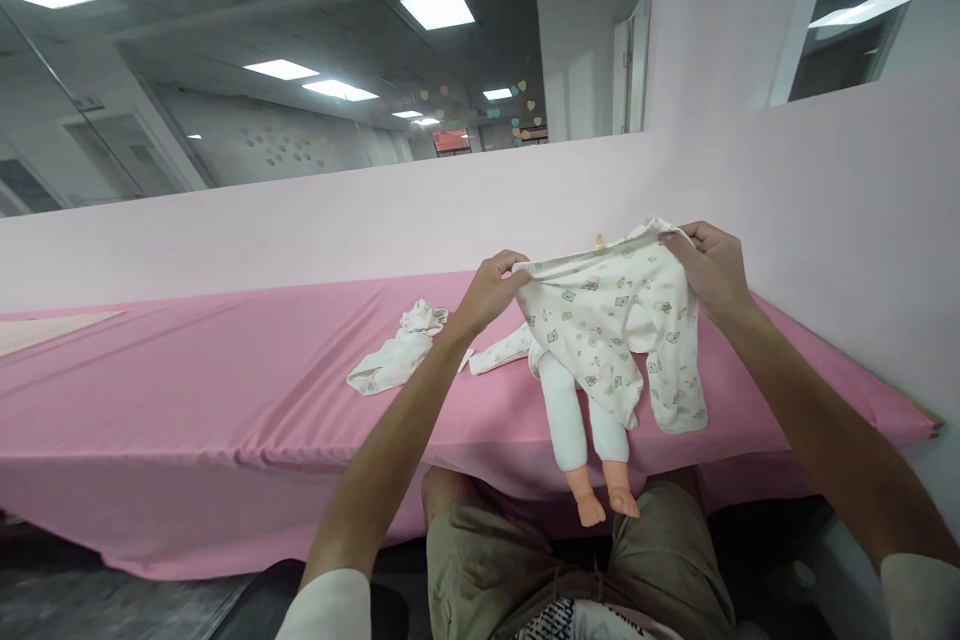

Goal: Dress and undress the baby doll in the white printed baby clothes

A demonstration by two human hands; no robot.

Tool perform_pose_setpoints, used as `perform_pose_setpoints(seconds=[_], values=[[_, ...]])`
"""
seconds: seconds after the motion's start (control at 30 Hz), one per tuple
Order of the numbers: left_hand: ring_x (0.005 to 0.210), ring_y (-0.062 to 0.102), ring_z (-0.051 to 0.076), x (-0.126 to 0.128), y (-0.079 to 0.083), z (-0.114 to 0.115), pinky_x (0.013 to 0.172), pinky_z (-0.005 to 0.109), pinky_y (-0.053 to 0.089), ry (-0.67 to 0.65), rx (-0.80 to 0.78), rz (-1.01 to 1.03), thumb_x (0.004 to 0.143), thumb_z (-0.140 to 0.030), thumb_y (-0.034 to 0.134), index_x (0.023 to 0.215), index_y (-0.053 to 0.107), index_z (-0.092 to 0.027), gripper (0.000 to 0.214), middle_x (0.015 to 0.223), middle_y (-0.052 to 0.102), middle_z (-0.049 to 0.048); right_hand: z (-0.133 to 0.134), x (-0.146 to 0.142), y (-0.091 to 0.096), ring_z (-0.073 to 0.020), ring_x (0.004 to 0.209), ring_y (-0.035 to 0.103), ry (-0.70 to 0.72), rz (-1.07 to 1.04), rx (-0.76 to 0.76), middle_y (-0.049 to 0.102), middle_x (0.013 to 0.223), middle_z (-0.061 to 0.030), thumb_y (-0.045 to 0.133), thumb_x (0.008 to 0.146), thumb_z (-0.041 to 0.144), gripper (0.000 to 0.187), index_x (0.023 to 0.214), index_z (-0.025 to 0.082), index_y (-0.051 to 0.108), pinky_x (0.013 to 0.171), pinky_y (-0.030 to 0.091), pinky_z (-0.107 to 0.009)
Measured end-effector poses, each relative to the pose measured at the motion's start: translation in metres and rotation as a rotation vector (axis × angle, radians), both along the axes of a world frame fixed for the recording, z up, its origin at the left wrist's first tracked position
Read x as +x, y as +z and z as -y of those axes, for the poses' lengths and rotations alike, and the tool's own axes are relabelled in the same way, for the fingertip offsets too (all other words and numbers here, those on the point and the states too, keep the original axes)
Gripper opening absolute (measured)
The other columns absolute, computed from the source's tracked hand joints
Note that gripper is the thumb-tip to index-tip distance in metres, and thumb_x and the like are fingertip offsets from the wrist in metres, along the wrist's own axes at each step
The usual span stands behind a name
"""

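Note:
A white baby top [592,315] with small green prints hangs spread between my two hands. At its left corner, my left hand [495,290] is closed on the cloth. My right hand [709,265] pinches the upper right part, near the shoulder. One sleeve dangles at the right. Behind and below the top lies a baby doll [566,410] with white legs and bare plastic feet over the table's front edge. The top hides the doll's head and most of its body. A printed sleeve [501,352] reaches out to the left of the doll.
A crumpled white garment [401,350] lies left of the doll on a pink cloth-covered table [247,380]. A pale wall [375,220] with a wide window stands behind, and another wall [862,270] closes off the right side. My legs are against the table front.

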State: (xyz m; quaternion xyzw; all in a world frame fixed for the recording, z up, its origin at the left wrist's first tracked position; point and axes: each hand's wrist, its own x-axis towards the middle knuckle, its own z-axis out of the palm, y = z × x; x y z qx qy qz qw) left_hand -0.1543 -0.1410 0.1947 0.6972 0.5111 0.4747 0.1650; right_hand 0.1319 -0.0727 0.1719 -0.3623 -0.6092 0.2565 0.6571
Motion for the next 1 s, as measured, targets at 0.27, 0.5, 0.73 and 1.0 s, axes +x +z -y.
perform_pose_setpoints(seconds=[0.27, 0.5, 0.73, 1.0], values=[[0.067, 0.058, 0.012, -0.008, -0.002, -0.003, 0.055, 0.024, 0.049, -0.083, -0.146, -0.089, 0.078, -0.017, 0.046, 0.078, 0.057, -0.017, 0.011, 0.090, 0.061, 0.0046, 0.001, 0.012, -0.014, -0.0164, 0.068, 0.059, 0.115, 0.050, -0.109, 0.064, 0.075, -0.0028, 0.074, 0.072, 0.051, 0.031, 0.076, 0.021, 0.064, 0.060, 0.048, -0.029], [0.065, 0.066, 0.015, 0.014, 0.014, -0.012, 0.065, 0.030, 0.056, -0.237, -0.204, 0.015, 0.075, -0.004, 0.039, 0.076, 0.052, -0.015, 0.017, 0.068, 0.063, 0.0015, 0.009, -0.001, -0.006, -0.0214, 0.106, 0.061, 0.386, 0.249, -0.075, 0.065, 0.116, -0.0077, 0.073, 0.075, 0.047, 0.042, 0.108, 0.022, 0.064, 0.096, 0.048, -0.041], [0.069, 0.062, 0.013, 0.045, 0.041, -0.011, 0.067, 0.029, 0.052, -0.350, -0.119, -0.211, 0.075, -0.003, 0.040, 0.073, 0.057, -0.015, 0.020, 0.078, 0.063, 0.0030, 0.040, -0.032, 0.023, -0.0221, 0.108, 0.059, 0.484, 0.512, 0.093, 0.066, 0.116, -0.0062, 0.067, 0.080, 0.043, 0.034, 0.108, 0.024, 0.067, 0.101, 0.044, -0.043], [0.073, 0.054, 0.013, 0.059, 0.065, -0.003, 0.070, 0.030, 0.045, -0.290, 0.056, -0.418, 0.074, -0.002, 0.044, 0.070, 0.060, -0.015, 0.021, 0.091, 0.057, 0.0047, 0.046, -0.034, 0.041, -0.0159, 0.078, 0.058, 0.457, 0.501, 0.060, 0.065, 0.083, -0.0040, 0.071, 0.075, 0.043, 0.027, 0.084, 0.018, 0.065, 0.073, 0.048, -0.032]])
